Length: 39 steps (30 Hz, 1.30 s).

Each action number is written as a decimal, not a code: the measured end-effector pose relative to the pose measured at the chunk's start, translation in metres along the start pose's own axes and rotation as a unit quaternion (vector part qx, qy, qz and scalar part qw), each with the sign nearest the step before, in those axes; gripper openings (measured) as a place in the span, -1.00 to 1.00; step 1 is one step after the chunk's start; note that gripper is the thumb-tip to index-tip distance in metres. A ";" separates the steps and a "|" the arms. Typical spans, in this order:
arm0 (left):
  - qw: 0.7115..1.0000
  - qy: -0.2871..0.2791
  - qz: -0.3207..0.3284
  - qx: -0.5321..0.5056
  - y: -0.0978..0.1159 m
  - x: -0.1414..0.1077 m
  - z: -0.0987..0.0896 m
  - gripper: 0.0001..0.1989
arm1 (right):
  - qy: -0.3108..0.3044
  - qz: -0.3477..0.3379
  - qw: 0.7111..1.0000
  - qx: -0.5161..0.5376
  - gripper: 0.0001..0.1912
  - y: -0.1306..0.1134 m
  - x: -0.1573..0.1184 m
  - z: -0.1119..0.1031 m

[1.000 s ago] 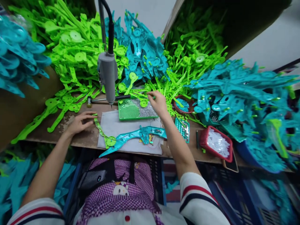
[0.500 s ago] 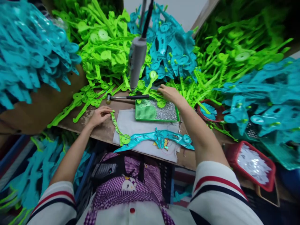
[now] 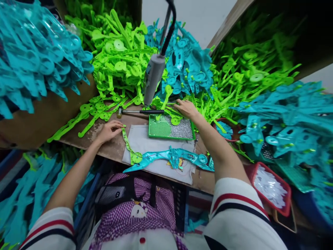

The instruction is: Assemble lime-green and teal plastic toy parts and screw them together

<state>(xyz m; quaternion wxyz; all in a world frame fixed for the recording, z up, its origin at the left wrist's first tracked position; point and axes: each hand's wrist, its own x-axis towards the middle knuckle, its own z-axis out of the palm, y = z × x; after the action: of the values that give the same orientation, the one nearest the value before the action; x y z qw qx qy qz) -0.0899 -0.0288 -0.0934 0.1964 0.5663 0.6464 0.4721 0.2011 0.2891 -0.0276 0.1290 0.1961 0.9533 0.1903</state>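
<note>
My left hand (image 3: 110, 131) pinches the upper tip of a thin green plastic bow limb (image 3: 126, 141). The limb's round end meets the left end of a turquoise plastic toy bow body (image 3: 153, 156), which lies across a white cloth (image 3: 135, 133). A thin reddish string lies around the bow body. Behind a green tray (image 3: 160, 137) of small metal pieces, my right hand (image 3: 186, 108) has its fingers curled in among loose green limbs (image 3: 175, 120). What those fingertips hold is hidden.
A grey electric screwdriver (image 3: 154, 78) hangs above the bench. Beneath it lies a hammer (image 3: 143, 111). Green and turquoise parts are heaped behind and on both sides. A red bin (image 3: 287, 199) of white pieces and a round red bowl (image 3: 235, 133) stand at right.
The whole view has shifted slightly. My right hand stays at the green limbs behind the tray, its fingers a little changed. My left hand keeps its pinch on the limb tip.
</note>
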 end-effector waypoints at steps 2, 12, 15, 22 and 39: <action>1.000 0.004 -0.003 0.000 0.001 0.000 0.000 -0.77 | 0.010 0.041 0.999 0.010 -0.60 0.001 -0.002 0.002; 1.000 -0.005 -0.020 0.006 0.003 0.001 0.000 -0.77 | -0.028 0.041 0.994 0.095 -0.58 -0.008 0.010 -0.007; 1.000 -0.005 -0.019 0.004 0.007 0.002 0.001 -0.78 | -0.047 -0.025 0.995 0.079 -0.61 -0.004 0.013 -0.014; 0.999 -0.011 -0.034 -0.017 0.005 0.000 0.002 -0.77 | 0.242 0.229 0.913 0.237 -0.53 -0.015 -0.025 -0.018; 0.992 -0.103 -0.009 -0.066 0.147 -0.122 0.015 -0.63 | 0.399 0.239 0.549 0.694 -0.78 -0.265 -0.154 -0.132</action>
<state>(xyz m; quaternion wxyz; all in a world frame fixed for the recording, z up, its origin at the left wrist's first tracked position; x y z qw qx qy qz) 0.0362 -0.1475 -0.0122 0.3030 0.5919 0.5952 0.4512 0.2098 -0.0425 0.0070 -0.4916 0.3486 0.6601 -0.4485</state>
